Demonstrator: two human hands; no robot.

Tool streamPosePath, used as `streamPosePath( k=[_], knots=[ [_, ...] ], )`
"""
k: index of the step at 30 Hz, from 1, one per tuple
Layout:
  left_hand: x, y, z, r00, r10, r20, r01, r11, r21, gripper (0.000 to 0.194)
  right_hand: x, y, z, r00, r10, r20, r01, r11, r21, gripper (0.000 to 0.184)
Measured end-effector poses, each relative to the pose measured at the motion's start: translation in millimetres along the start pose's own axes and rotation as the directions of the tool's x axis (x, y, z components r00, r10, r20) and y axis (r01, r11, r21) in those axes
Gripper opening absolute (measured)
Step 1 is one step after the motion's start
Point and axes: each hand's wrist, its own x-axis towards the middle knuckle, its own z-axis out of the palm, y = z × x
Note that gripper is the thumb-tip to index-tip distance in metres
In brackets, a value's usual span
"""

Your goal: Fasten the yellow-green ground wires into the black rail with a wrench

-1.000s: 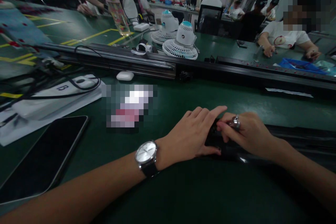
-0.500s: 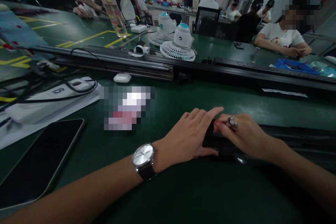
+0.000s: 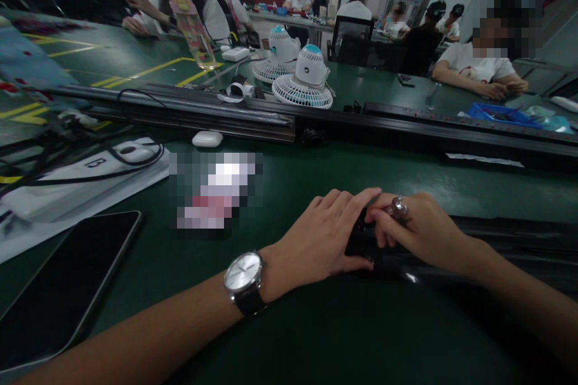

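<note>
A long black bar lies across the right side of the green table. My left hand, with a watch on the wrist, is wrapped round the bar's left end, thumb on the near side and fingers over the far side. Just above that end, my right hand is closed in a pinch, its fingertips close to my left index finger. A silver-coloured ring shows on it. Whatever sits between the right fingertips is too small or hidden to tell.
Left of my hands lie a dark-screened tablet or phone, a white power strip with cables and a small white case. Black rails run across the table, with two white fans behind. Several people sit beyond.
The view has shifted slightly. My left hand keeps its place on the bar's end; the lower fingers of my right hand show a little more beneath its thumb.
</note>
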Motion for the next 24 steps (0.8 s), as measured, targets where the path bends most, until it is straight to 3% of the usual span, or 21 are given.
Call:
streamPosePath(
  k=[12,24],
  knots=[
    [-0.4,-0.2,-0.4,1.000,-0.011,0.004,0.012,1.000,-0.011,0.116,1.5,-2.8,4.1,1.000,0.015,0.019,-0.015,1.000,0.012,0.024],
    [-0.4,0.6,-1.4,1.000,-0.008,0.009,0.008,1.000,-0.005,0.116,-0.1,-3.6,5.5,0.999,0.043,-0.015,-0.042,0.998,0.041,0.032]
  ],
)
